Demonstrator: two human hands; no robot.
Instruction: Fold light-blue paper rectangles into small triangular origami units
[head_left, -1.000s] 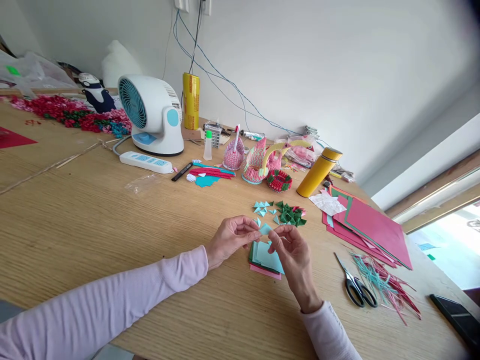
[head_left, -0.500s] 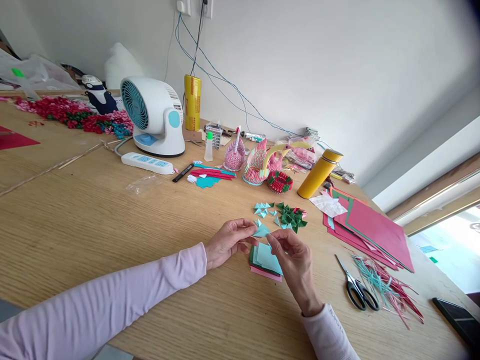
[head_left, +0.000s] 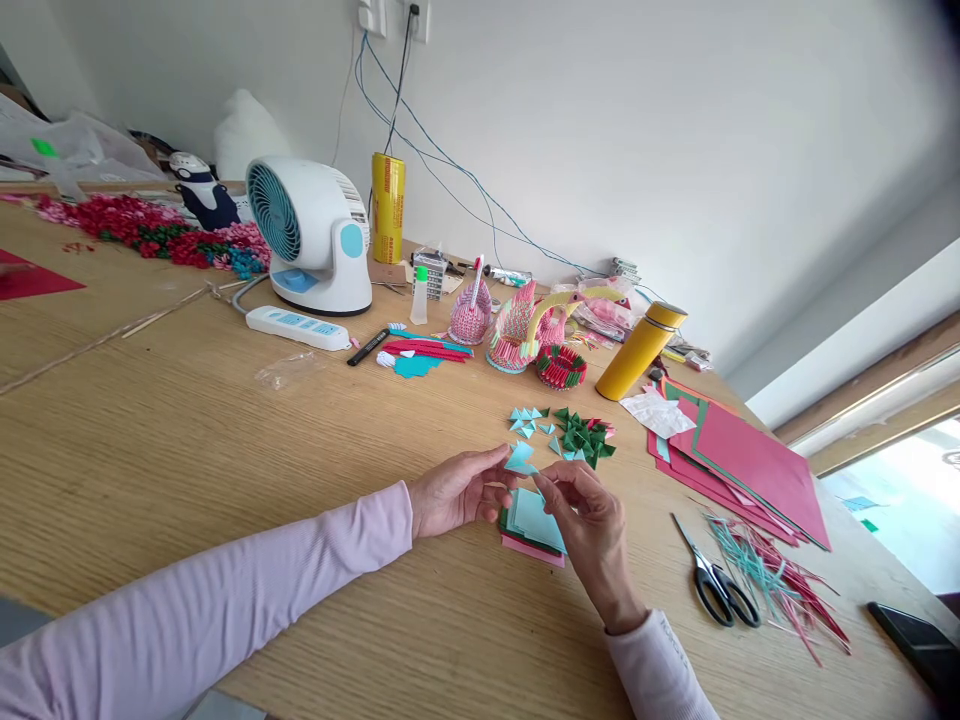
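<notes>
Both the left hand [head_left: 450,492] and right hand [head_left: 589,515] pinch a light-blue paper piece [head_left: 520,458] just above the paper stack [head_left: 534,520].

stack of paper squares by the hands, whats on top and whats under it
The stack of paper squares shows light blue sheets on top, a green edge beneath and pink at the bottom, on the wooden table. The right hand covers its right side.

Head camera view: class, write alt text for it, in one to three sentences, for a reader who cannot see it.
Two hands, left hand and right hand, pinch a small light blue folded paper above a stack of paper squares on a wooden table. Beyond lie folded paper triangles; scissors and red paper sheets lie to the right.
</notes>
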